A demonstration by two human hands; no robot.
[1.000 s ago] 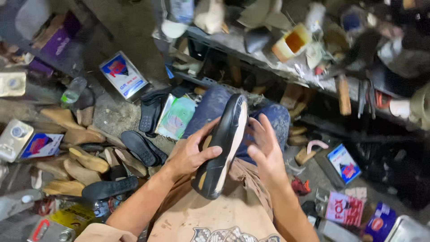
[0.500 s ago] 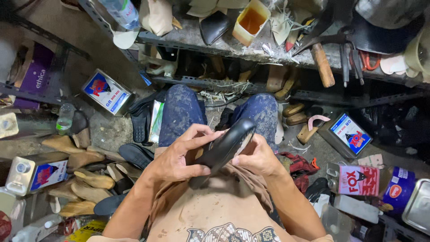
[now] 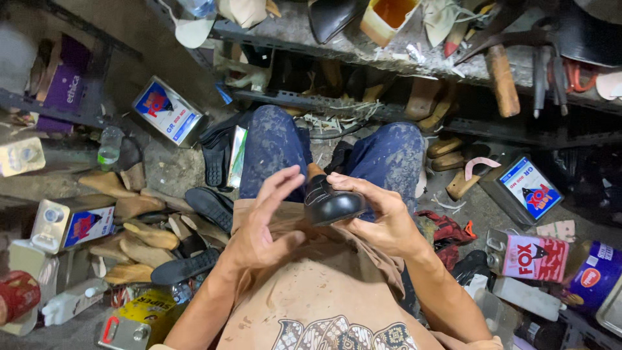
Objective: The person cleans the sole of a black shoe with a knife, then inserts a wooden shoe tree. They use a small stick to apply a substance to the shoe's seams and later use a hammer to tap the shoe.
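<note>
Cluttered workshop floor (image 3: 168,168) spreads around a seated person in a stained tan shirt (image 3: 324,304) and dusty jeans (image 3: 275,146). Nearest the camera, over the lap, the right hand (image 3: 382,217) grips a black shoe (image 3: 330,201) from the 3 o'clock side, fingers curled around its toe end, while the left hand (image 3: 262,223) is open at 9 o'clock of the shoe, fingers spread, fingertips just beside its heel. Farther left, at 9 o'clock, wooden lasts (image 3: 139,230) and black soles (image 3: 207,204) lie on the floor near a glue tin (image 3: 74,223). At 3 o'clock stand a red-and-white can (image 3: 538,256) and a blue tub (image 3: 593,279). Farthest off, at 12 o'clock, a metal shelf (image 3: 363,45) carries a yellow cup (image 3: 389,16) and a hammer (image 3: 502,78)
</note>
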